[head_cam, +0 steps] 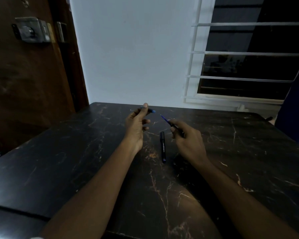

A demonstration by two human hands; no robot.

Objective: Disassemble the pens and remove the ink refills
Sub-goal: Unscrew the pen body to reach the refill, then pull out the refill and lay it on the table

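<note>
Black pen [163, 147] lies flat on dark marble table [76, 152], between your hands. Your left hand [136, 125], up and left of pen, pinches short blue barrel piece [152, 110] between thumb and fingertips; other fingers loosely curled. Your right hand [186, 137], just right of pen, pinches thin blue ink refill [165, 119]; its tip points toward barrel piece, apart from it.

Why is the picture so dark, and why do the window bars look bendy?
Head view: dim light, so the black pen and dark table nearly blend; the thin refill in the right hand looks faint; the wide lens bows the window bars.
</note>
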